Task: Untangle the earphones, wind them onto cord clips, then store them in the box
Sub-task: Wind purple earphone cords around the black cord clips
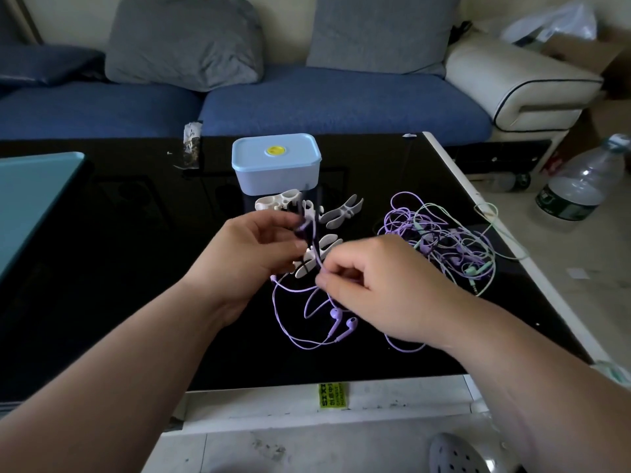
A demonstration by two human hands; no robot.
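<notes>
My left hand (254,249) pinches a cord clip with purple cable on it, raised above the black table (119,233); motion blur hides the clip's detail. My right hand (382,288) pinches the same purple earphone cable (290,315) lower down. Its two earbuds (343,324) and loose loops lie on the table below my hands. Several white cord clips (341,209) lie between my hands and the light blue lidded box (276,165). A tangle of purple and green earphones (444,240) sits to the right.
A teal object (30,199) lies at the table's left edge. A blue sofa (307,104) with grey cushions stands behind the table. A large water bottle (580,182) stands on the floor at right. A small wrapper (191,145) lies near the table's far edge.
</notes>
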